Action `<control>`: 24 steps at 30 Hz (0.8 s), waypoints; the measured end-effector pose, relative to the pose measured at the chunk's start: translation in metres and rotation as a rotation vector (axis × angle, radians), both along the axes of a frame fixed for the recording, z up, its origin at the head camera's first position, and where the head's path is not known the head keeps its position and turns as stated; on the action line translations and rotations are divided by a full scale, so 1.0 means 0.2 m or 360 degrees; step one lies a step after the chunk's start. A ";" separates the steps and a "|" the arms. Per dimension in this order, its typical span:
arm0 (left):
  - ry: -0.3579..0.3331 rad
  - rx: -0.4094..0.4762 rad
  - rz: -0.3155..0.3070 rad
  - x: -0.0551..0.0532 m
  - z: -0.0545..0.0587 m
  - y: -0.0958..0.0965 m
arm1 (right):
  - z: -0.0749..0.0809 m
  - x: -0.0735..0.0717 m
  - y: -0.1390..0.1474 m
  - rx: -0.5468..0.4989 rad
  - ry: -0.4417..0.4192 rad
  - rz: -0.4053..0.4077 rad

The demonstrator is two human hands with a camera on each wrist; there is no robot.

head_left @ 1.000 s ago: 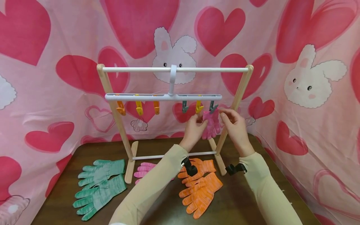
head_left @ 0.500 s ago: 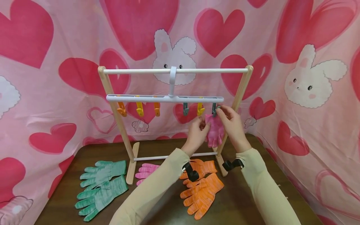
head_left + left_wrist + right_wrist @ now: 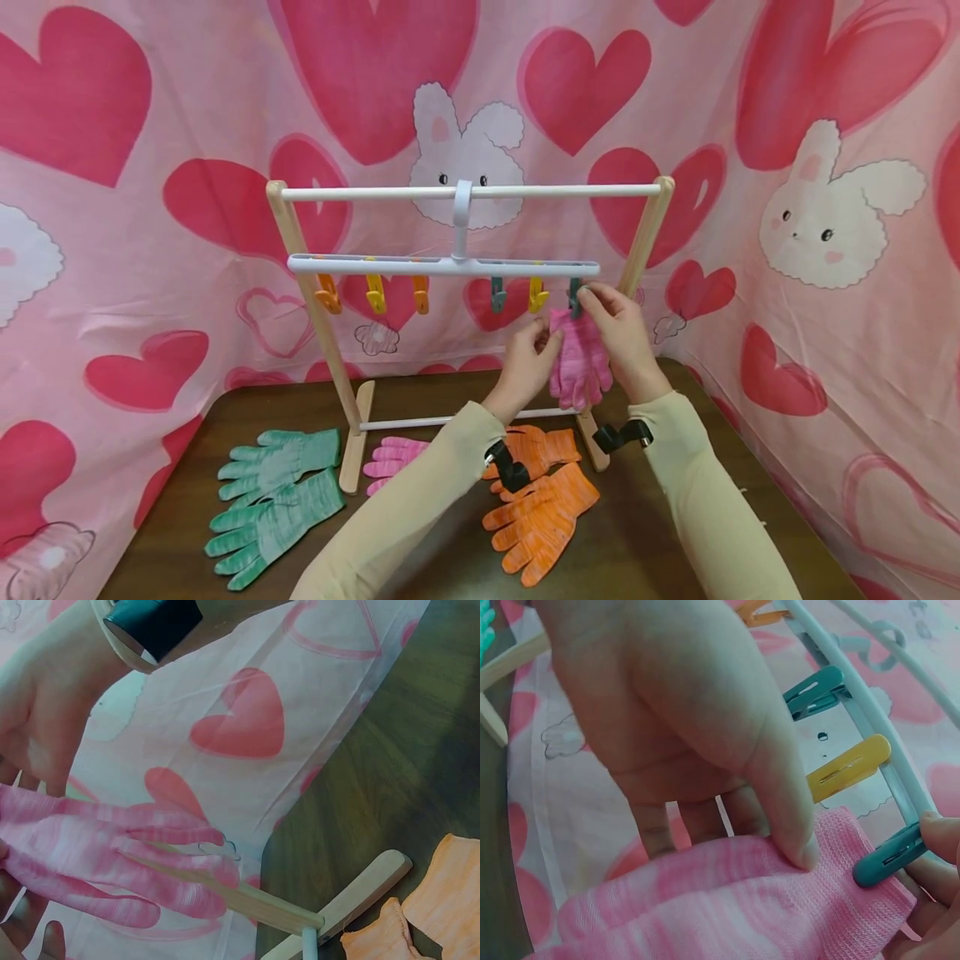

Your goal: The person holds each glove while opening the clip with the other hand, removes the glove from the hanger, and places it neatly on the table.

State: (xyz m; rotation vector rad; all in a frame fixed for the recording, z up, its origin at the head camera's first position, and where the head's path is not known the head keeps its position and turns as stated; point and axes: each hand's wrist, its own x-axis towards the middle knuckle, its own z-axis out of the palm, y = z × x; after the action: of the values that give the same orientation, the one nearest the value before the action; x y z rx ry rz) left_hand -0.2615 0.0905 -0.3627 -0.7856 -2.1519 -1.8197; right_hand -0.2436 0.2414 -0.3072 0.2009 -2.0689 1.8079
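A pink knit glove (image 3: 579, 362) hangs fingers down under the right end of a white clip hanger (image 3: 420, 267). My left hand (image 3: 527, 362) pinches the left edge of its cuff, the thumb lying over the knit in the right wrist view. My right hand (image 3: 624, 337) holds the dark green clothespin (image 3: 889, 856) at the hanger's end, thumb on its upper part and other fingers behind. That clothespin's lower end overlaps the cuff. In the left wrist view the glove's fingers (image 3: 180, 862) dangle free.
The hanger hooks over the top bar of a wooden rack (image 3: 330, 350). Other clothespins, such as a yellow one (image 3: 537, 293), hang along it. On the brown table (image 3: 420, 550) lie two green gloves (image 3: 281, 512), another pink glove (image 3: 393, 458) partly under the left sleeve, and two orange gloves (image 3: 543, 517).
My right hand has moved from the cuff's right side up onto the dark green clothespin. The glove hangs lower and straighter, and my left hand stays at its cuff.
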 end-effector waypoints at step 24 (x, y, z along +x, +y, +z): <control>0.0014 -0.0164 0.0006 0.03 -0.04 -0.09 | -0.01 -0.01 -0.01 -0.0113 0.0089 -0.0061</control>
State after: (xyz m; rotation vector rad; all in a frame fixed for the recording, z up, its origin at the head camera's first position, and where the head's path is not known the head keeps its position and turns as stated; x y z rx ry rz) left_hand -0.2551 0.0715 -0.3716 -0.8088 -2.2553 -1.7122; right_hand -0.2456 0.2394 -0.3101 0.1889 -1.9540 1.8284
